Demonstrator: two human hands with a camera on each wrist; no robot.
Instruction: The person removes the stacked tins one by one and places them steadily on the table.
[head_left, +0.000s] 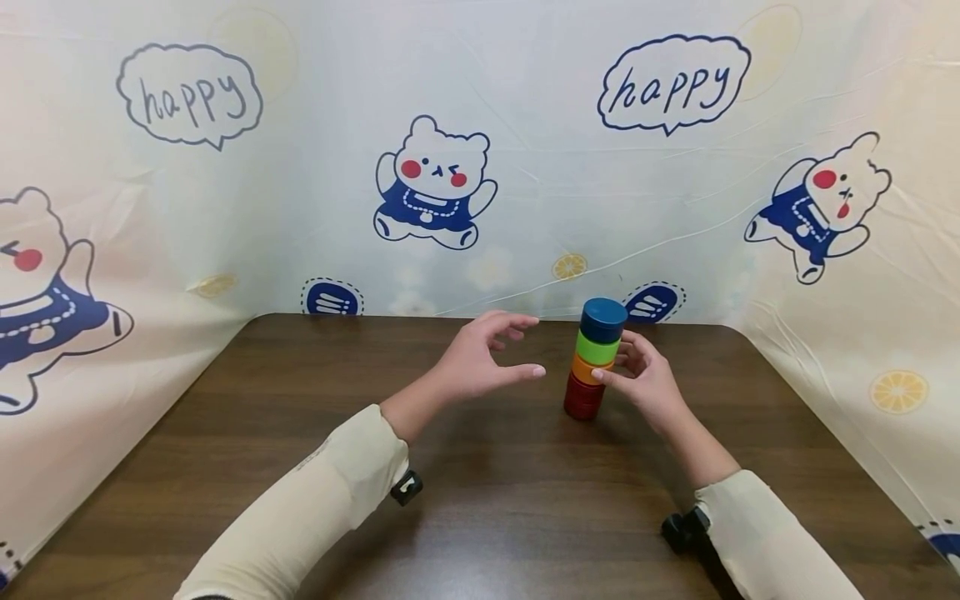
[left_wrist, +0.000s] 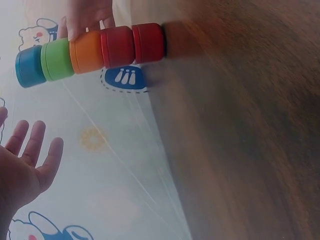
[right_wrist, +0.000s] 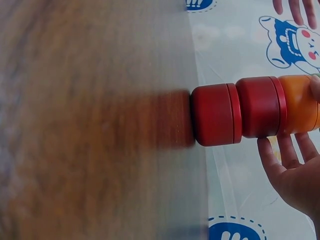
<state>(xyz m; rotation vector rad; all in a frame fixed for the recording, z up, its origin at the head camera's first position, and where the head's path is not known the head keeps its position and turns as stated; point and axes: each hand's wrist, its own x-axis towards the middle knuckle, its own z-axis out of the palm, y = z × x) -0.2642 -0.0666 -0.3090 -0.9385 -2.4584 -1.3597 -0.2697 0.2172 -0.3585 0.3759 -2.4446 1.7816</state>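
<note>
Five small round lidded tins stand in one upright stack on the brown table. Blue [head_left: 603, 321] is at the top, then a green tin [head_left: 597, 348] and an orange tin [head_left: 584, 368]. Below them come an upper red tin [left_wrist: 118, 47] and a lower red tin [left_wrist: 150, 43], which meets the table in the right wrist view. My right hand [head_left: 651, 385] holds the stack around the orange tin, thumb on its near side and fingers behind. To the left of the stack, my left hand [head_left: 480, 358] is held apart from it, fingers spread and thumb extended, with nothing in it.
The brown wooden table [head_left: 480, 517] reaches back to a pale cloth wall [head_left: 315, 192] printed with bears and the word "happy". Cloth also closes in both sides. Each cream sleeve [head_left: 315, 492] has a small black camera [head_left: 684, 532] at its wrist.
</note>
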